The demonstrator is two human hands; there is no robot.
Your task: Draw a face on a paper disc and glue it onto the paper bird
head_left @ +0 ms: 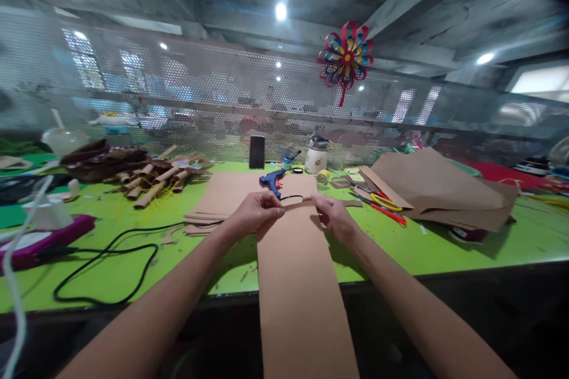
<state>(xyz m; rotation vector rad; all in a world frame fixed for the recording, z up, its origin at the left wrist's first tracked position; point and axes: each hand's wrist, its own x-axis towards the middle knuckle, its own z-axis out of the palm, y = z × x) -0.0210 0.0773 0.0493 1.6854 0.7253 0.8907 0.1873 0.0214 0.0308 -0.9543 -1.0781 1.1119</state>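
Note:
A long strip of brown kraft paper runs from the green table toward me and over the front edge. My left hand pinches the far left corner of this strip between thumb and fingers. At the far right corner, my right hand is closed on the same paper, its fingertips partly hidden. The far edge between both hands looks slightly curled. Just beyond them lies a blue hot glue gun with a red trigger, on a stack of brown paper sheets. Its black cord passes behind my hands.
Scissors with red and yellow handles lie right, beside a pile of brown paper. Left are rolled paper tubes, a looping black cable and a purple power strip. A phone and white bottle stand behind.

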